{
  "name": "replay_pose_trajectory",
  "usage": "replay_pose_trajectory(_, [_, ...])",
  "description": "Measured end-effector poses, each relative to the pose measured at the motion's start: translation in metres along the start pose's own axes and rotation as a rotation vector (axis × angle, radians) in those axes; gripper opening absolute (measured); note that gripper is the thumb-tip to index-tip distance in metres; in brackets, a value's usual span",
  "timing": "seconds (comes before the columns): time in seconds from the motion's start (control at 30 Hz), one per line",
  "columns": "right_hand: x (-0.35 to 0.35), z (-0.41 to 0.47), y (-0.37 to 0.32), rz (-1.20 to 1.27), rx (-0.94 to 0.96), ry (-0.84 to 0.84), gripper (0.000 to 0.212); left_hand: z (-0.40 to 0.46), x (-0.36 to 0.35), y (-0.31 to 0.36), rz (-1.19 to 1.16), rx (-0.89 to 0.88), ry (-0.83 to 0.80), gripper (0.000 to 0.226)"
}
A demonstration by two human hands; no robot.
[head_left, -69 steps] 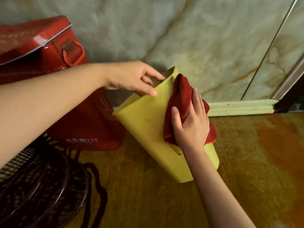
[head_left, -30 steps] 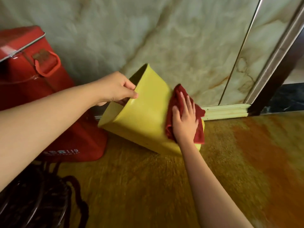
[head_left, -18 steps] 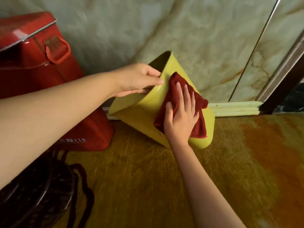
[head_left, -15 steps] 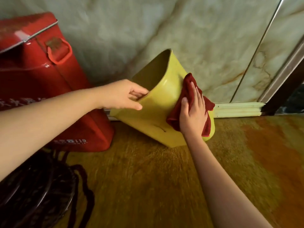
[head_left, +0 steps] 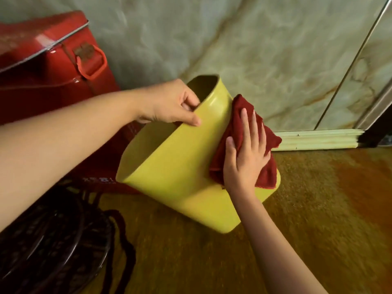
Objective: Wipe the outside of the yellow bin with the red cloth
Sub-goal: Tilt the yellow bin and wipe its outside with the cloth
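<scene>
The yellow bin is found tilted on the floor, its open mouth turned up and to the left, its base toward the lower right. It stands near the marble-patterned wall, just beside a red metal box on its left.

The left hand is closed on the bin's upper rim: the thumb is laid along the outer face, and the fingers are curled over the edge into the mouth. This grip is tight on the rim.

The right hand is laid flat, fingers extended and slightly spread, on the red cloth. The cloth is pressed against the bin's right outer side; nothing is pinched, the palm grip being open and the cloth held only by pressure. The cloth is bunched, with folds showing above the fingertips and a loose flap hanging to the right of the hand. Its lower edge reaches close to the bin's base.

A pale skirting moulding is noted along the foot of the wall, to the right of the bin. A dark wire item with a black cord is seen on the floor at lower left; its nature cannot be told, being blurred.
</scene>
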State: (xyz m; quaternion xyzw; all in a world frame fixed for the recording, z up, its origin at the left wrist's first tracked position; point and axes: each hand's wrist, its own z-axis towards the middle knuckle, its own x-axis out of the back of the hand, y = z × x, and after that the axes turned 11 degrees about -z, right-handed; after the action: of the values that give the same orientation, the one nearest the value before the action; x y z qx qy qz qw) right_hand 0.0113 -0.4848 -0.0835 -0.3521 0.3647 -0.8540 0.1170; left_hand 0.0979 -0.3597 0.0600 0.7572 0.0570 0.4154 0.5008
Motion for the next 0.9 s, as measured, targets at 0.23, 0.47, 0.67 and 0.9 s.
replay_pose_trajectory(0.23, [0.012,-0.012,0.017,-0.003,-0.090,0.025,0.049,-0.010,-0.016,-0.004,-0.192,0.002,-0.046,0.041])
replay_pose_trajectory(0.47, [0.011,-0.011,0.025,0.246,-0.322,-0.112,0.054,-0.040,-0.018,-0.019,-0.123,0.057,-0.072,0.067])
replay_pose_trajectory(0.67, [-0.012,-0.013,-0.023,0.107,0.119,-0.122,0.050,-0.017,-0.020,-0.015,-0.081,0.102,0.000,0.062])
replay_pose_trajectory(0.9, [-0.023,-0.044,0.072,0.051,-0.535,-0.154,0.051,-0.013,-0.011,-0.013,-0.029,0.137,0.130,0.060])
